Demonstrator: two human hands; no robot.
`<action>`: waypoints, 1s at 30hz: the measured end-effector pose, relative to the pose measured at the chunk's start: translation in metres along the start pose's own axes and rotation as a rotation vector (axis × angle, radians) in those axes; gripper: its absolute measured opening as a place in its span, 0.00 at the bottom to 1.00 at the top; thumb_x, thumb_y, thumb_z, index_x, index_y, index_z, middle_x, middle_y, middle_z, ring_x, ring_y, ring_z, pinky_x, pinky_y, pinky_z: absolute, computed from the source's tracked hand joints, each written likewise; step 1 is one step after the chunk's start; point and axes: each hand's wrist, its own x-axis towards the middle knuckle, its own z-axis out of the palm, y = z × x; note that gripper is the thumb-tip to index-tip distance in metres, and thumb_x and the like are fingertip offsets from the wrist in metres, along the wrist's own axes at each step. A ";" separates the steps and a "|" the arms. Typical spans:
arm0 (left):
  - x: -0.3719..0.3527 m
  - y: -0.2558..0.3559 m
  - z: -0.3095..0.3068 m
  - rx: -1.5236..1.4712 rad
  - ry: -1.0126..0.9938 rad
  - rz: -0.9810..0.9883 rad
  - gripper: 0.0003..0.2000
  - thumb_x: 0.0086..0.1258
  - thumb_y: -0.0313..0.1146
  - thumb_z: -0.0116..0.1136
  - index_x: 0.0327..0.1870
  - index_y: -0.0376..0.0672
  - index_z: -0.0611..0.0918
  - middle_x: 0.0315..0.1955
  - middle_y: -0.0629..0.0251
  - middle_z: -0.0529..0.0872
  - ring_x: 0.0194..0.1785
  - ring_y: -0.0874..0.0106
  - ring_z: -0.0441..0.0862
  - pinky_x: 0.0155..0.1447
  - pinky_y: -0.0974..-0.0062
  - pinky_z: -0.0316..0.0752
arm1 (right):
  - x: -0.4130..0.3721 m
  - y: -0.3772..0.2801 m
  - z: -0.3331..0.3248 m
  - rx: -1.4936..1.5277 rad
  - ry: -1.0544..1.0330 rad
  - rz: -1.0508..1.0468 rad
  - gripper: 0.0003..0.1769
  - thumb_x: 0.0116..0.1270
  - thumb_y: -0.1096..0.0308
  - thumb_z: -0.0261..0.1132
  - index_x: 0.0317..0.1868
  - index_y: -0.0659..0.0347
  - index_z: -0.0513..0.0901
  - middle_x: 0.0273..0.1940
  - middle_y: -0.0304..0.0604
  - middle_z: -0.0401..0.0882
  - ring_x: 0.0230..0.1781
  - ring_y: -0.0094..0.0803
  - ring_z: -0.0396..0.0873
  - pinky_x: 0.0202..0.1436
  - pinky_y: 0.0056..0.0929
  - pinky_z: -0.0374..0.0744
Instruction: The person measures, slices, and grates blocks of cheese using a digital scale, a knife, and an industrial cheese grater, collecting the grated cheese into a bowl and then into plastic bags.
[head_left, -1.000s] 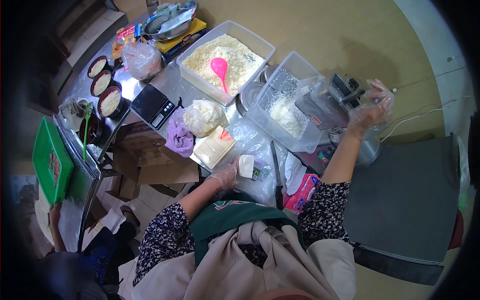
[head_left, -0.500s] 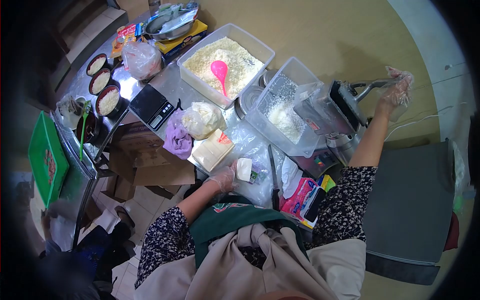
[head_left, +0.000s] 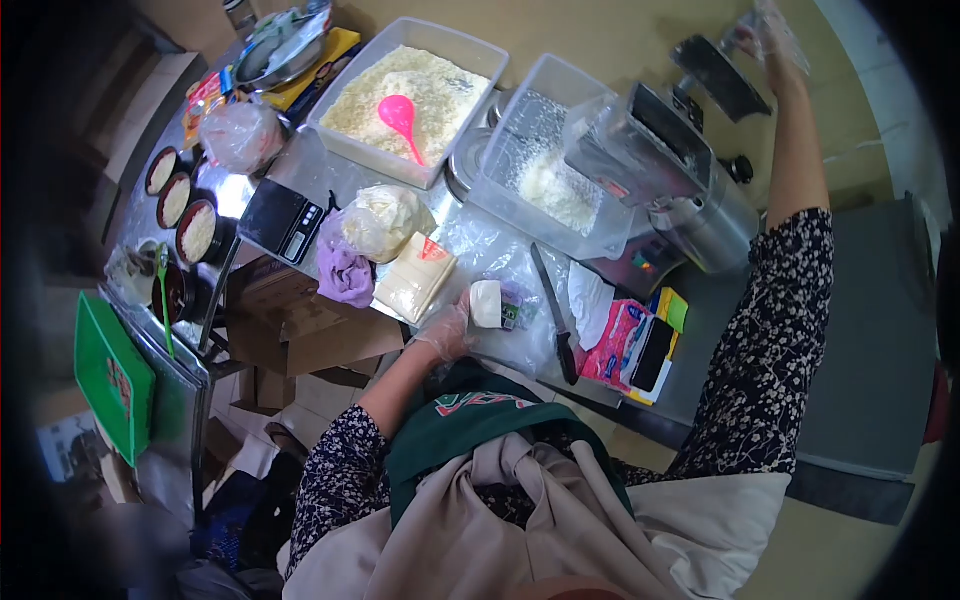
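Observation:
My left hand [head_left: 447,328], in a clear plastic glove, holds a white block [head_left: 486,304] at the table's near edge, on clear plastic sheeting [head_left: 510,262]. My right hand [head_left: 768,38], also gloved, is raised at the upper right, closed around the lever of a metal machine [head_left: 655,145]. The machine's dark pressing plate [head_left: 722,78] is lifted away from its hopper. Below the hopper's outlet, a clear bin [head_left: 553,165] holds white shreds [head_left: 560,190]. A wrapped pale block [head_left: 416,278] and a knife [head_left: 552,305] lie on either side of the white block.
A second bin [head_left: 320,122] holds pale shreds and a pink spoon [head_left: 398,118]. Left are a black scale [head_left: 280,221], several dark bowls, a purple cloth [head_left: 343,265] and a green tray [head_left: 115,378]. Near the right front lie a pink packet [head_left: 613,345] and a phone [head_left: 652,355]. Part of another person shows lower left.
My right hand has moved up with the lever, and the pressing plate has swung up out of the hopper. The head view has shifted. My left hand stays at the white block.

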 end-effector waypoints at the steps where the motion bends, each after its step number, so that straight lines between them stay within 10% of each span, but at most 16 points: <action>1: -0.002 0.003 -0.003 -0.017 -0.014 -0.014 0.48 0.59 0.36 0.63 0.71 0.31 0.41 0.58 0.36 0.71 0.59 0.46 0.72 0.64 0.62 0.68 | -0.002 0.003 0.003 -0.006 0.026 -0.024 0.24 0.67 0.53 0.58 0.57 0.60 0.75 0.49 0.52 0.77 0.53 0.42 0.75 0.56 0.38 0.73; 7: -0.005 0.008 -0.011 -0.013 -0.006 0.014 0.44 0.59 0.35 0.63 0.70 0.29 0.47 0.53 0.35 0.75 0.56 0.47 0.75 0.60 0.62 0.71 | -0.113 -0.026 -0.037 -0.074 0.155 -0.188 0.29 0.71 0.48 0.54 0.61 0.63 0.72 0.55 0.49 0.74 0.57 0.38 0.71 0.61 0.36 0.68; 10: -0.002 0.002 -0.008 0.047 -0.039 0.017 0.45 0.60 0.35 0.63 0.71 0.29 0.45 0.54 0.35 0.74 0.57 0.47 0.75 0.61 0.62 0.70 | -0.271 -0.022 -0.032 -0.682 -0.520 -0.154 0.20 0.71 0.58 0.53 0.55 0.63 0.74 0.47 0.55 0.80 0.47 0.47 0.80 0.51 0.39 0.76; 12: -0.004 0.008 -0.015 0.057 -0.071 -0.004 0.45 0.60 0.35 0.62 0.71 0.29 0.44 0.56 0.35 0.73 0.58 0.48 0.74 0.63 0.62 0.69 | -0.353 0.005 -0.004 -0.703 -0.966 0.286 0.22 0.65 0.52 0.58 0.52 0.59 0.76 0.43 0.59 0.80 0.45 0.52 0.80 0.51 0.44 0.76; 17: -0.001 0.000 -0.013 0.056 -0.097 0.056 0.47 0.62 0.36 0.61 0.71 0.28 0.41 0.62 0.34 0.66 0.65 0.49 0.67 0.69 0.65 0.63 | -0.505 0.111 0.028 -0.861 -1.046 0.582 0.24 0.70 0.65 0.49 0.67 0.51 0.65 0.51 0.57 0.76 0.54 0.50 0.77 0.55 0.42 0.77; 22: 0.004 -0.007 -0.012 0.132 -0.110 0.112 0.48 0.63 0.41 0.59 0.71 0.26 0.38 0.65 0.34 0.63 0.68 0.50 0.65 0.70 0.66 0.61 | -0.516 0.105 0.023 -0.882 -0.991 0.586 0.38 0.64 0.72 0.51 0.74 0.48 0.51 0.57 0.58 0.72 0.54 0.50 0.76 0.58 0.42 0.75; 24: 0.003 -0.011 -0.012 0.150 -0.070 0.160 0.48 0.62 0.41 0.60 0.71 0.26 0.39 0.63 0.34 0.64 0.67 0.50 0.65 0.70 0.66 0.61 | -0.500 0.093 0.008 -0.799 -0.834 0.532 0.37 0.61 0.73 0.53 0.72 0.50 0.56 0.51 0.60 0.76 0.50 0.51 0.78 0.54 0.42 0.77; 26: 0.005 -0.010 -0.012 0.126 -0.085 0.148 0.48 0.62 0.40 0.61 0.70 0.25 0.40 0.63 0.34 0.65 0.66 0.49 0.66 0.70 0.66 0.62 | -0.443 0.040 -0.021 -0.738 -1.123 0.650 0.35 0.61 0.72 0.55 0.70 0.60 0.59 0.44 0.59 0.80 0.45 0.50 0.80 0.51 0.43 0.77; 30: 0.009 -0.018 -0.006 0.102 -0.079 0.152 0.48 0.61 0.40 0.62 0.70 0.25 0.42 0.61 0.33 0.67 0.64 0.48 0.68 0.67 0.65 0.64 | -0.391 -0.019 -0.110 -0.588 -1.008 0.206 0.32 0.56 0.73 0.59 0.64 0.61 0.68 0.39 0.54 0.80 0.35 0.47 0.80 0.41 0.42 0.78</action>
